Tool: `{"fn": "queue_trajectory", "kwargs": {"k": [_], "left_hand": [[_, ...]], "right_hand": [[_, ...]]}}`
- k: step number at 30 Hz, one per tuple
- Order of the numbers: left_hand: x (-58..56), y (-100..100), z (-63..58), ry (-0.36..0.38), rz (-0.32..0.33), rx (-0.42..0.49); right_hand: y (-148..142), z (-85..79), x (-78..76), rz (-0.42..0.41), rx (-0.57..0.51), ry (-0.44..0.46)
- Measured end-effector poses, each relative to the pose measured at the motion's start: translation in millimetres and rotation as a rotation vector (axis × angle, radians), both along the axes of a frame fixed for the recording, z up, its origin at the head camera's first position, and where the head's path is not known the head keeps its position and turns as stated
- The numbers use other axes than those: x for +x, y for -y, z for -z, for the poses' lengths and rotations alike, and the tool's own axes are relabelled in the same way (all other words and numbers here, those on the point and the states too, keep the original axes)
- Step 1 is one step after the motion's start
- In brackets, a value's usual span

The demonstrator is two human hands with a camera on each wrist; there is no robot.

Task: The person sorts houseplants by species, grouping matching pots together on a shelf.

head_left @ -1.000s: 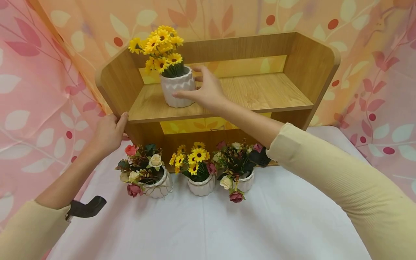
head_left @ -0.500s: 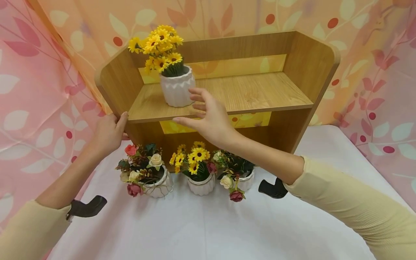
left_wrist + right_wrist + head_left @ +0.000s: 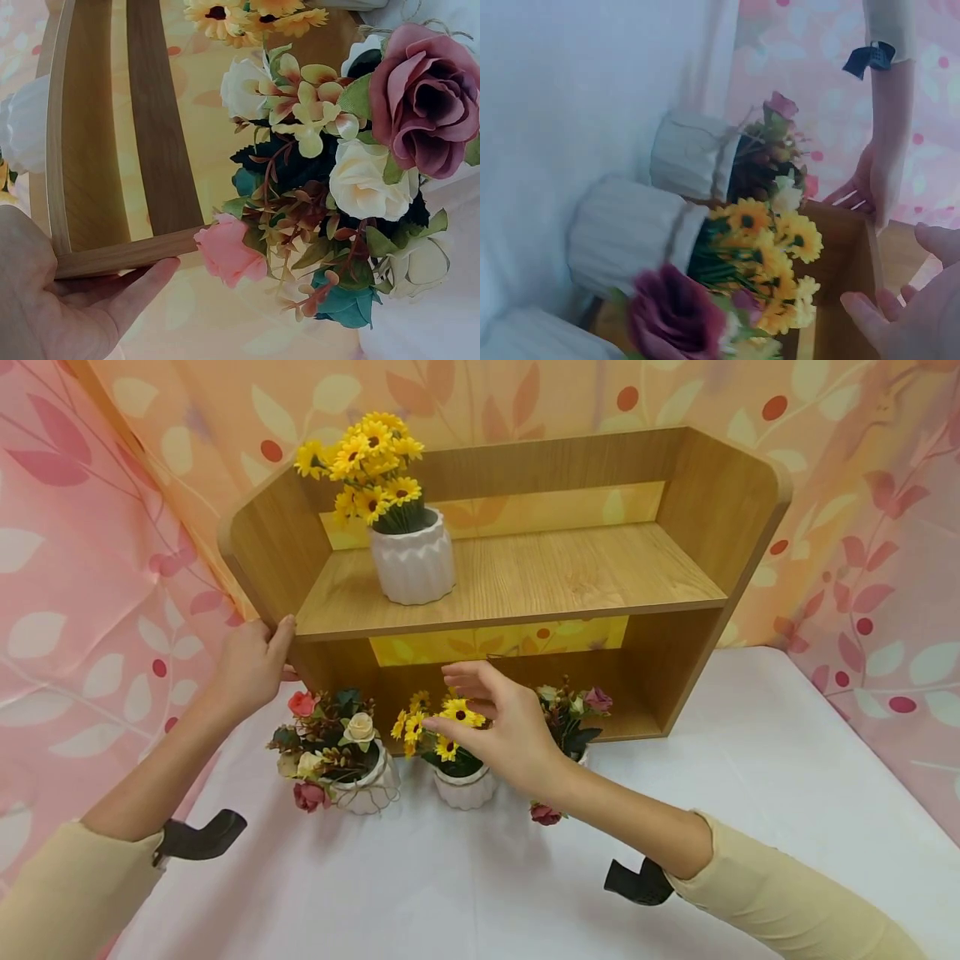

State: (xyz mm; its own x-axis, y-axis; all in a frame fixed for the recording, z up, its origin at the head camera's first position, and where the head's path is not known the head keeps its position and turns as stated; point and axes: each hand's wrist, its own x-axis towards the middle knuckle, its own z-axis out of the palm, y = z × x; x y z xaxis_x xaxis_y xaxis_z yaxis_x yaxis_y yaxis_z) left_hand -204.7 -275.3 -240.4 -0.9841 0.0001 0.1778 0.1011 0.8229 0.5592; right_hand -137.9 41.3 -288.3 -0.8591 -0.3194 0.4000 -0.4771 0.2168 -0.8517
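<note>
Pink and orange leaf-print fabric (image 3: 585, 402) hangs around a white surface (image 3: 375, 893).

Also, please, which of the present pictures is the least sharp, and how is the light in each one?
Right wrist view: least sharp, hazy and bluish, with the yellow flowers soft-edged. Left wrist view: dim and muted, yet the big rose up close looks fairly crisp. Head view: brightest and warmest, the shelf clear, a faint soft shadow on the white cloth.

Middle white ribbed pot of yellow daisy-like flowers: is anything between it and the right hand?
Yes: the yellow daisy-like flowers lie between the right hand and the white ribbed pot in the right wrist view, where a purple rose also overlaps the pot.
</note>
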Motion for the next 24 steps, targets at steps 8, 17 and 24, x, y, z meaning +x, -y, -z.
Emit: {"fn": "queue_trajectory", "kwargs": {"k": [8, 17, 24], "left_hand": [[0.2, 0.8, 0.1, -0.002, -0.007, -0.011], [0.2, 1.7, 0.5, 0.002, -0.017, -0.015], [0.6, 0.3, -0.4, 0.011, -0.016, -0.008]], "right_hand": [[-3.2, 37.1, 11.0, 0.059, 0.030, 0.010], [-4.6, 73.4, 15.2, 0.129, 0.027, 0.051], [-5.9, 96.6, 12.8, 0.202, 0.118, 0.065]]}}
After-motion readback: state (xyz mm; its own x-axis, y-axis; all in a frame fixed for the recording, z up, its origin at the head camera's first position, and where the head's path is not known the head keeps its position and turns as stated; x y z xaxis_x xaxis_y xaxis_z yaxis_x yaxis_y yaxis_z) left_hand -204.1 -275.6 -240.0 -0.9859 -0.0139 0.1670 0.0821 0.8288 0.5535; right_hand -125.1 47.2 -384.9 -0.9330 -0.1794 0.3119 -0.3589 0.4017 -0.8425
